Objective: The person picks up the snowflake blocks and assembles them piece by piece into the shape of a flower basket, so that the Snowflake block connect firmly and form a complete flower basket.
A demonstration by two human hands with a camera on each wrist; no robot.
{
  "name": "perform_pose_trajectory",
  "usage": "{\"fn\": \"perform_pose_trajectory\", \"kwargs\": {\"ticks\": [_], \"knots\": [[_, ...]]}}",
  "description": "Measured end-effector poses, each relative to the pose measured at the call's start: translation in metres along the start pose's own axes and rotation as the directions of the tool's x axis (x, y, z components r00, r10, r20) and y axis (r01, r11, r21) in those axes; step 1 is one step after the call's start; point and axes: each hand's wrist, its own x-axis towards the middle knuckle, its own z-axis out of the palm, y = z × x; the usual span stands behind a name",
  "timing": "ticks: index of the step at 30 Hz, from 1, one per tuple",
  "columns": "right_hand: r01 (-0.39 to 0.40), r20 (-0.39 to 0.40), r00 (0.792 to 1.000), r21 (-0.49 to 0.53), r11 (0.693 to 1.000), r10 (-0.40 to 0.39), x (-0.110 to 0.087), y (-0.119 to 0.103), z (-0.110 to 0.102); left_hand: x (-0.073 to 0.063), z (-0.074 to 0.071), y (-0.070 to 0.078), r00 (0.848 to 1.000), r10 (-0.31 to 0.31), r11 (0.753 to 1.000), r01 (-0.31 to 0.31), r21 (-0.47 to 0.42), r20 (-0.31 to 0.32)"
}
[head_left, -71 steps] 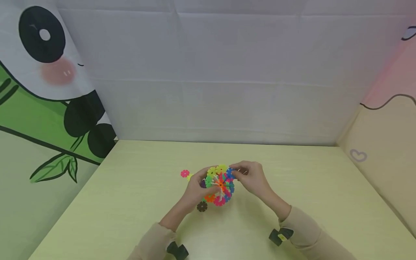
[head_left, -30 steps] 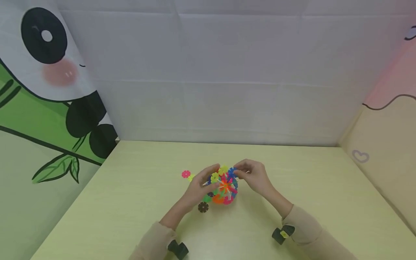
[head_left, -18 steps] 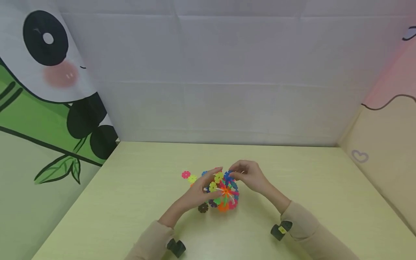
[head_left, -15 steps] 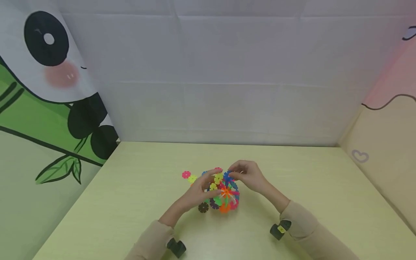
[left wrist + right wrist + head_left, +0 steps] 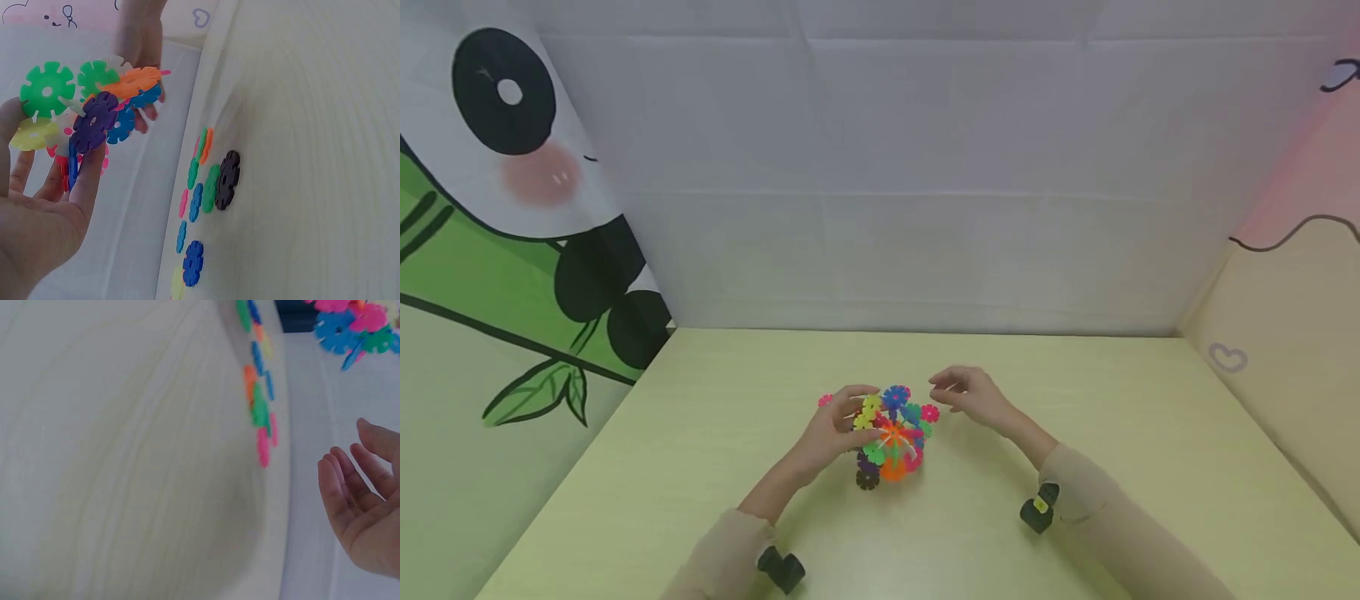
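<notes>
My left hand (image 5: 822,433) holds a colourful ball of interlocking snowflake discs (image 5: 893,435) above the table, thumb on the near side and fingers behind. In the left wrist view, purple (image 5: 95,122), green (image 5: 47,89) and orange discs (image 5: 132,82) of the ball show, joined edge to edge at their slots, with the fingers below and round it. A blue disc (image 5: 896,397) stands at the ball's top in the head view. My right hand (image 5: 977,398) is apart to the right of the ball, its fingers loosely bent and holding nothing, as the right wrist view shows.
Several loose discs lie on the table (image 5: 1060,417) under and behind the ball, among them a black disc (image 5: 229,180), a blue disc (image 5: 193,264) and a pink disc (image 5: 929,413). A white cloth wall (image 5: 880,208) stands at the back, with printed walls on both sides.
My right hand has let go of the blue disc at the ball's top. My left hand has moved left with the ball, uncovering loose discs to its right.
</notes>
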Motion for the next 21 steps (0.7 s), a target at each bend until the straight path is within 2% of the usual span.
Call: {"fn": "perform_pose_trajectory", "kwargs": {"ticks": [3,7,10,15,18,21], "knots": [[-0.101,0.047,0.994,-0.033,0.994,0.102,0.010,0.022,0.000,-0.002,-0.009,0.000,1.000,0.002,1.000,-0.001,0.016,-0.025],[-0.220,0.099,0.970,-0.045,0.974,0.224,0.022,0.044,0.003,-0.004,-0.016,0.000,1.000,-0.006,1.000,0.006,0.013,-0.020],[-0.225,0.125,0.964,-0.091,0.970,0.236,0.028,0.051,0.006,-0.005,-0.017,0.000,0.999,-0.018,1.000,0.018,0.009,-0.028],[-0.162,0.150,0.967,-0.261,0.952,0.206,0.031,0.050,0.013,-0.007,-0.015,-0.001,1.000,-0.018,1.000,0.018,-0.008,-0.023],[-0.146,0.138,0.970,-0.338,0.930,0.202,0.029,0.048,0.015,-0.007,-0.013,0.000,0.999,-0.025,1.000,0.025,-0.012,-0.027],[-0.140,0.115,0.974,-0.361,0.922,0.193,0.027,0.045,0.016,-0.007,-0.012,0.000,0.999,-0.028,1.000,0.028,-0.012,-0.042]]}}
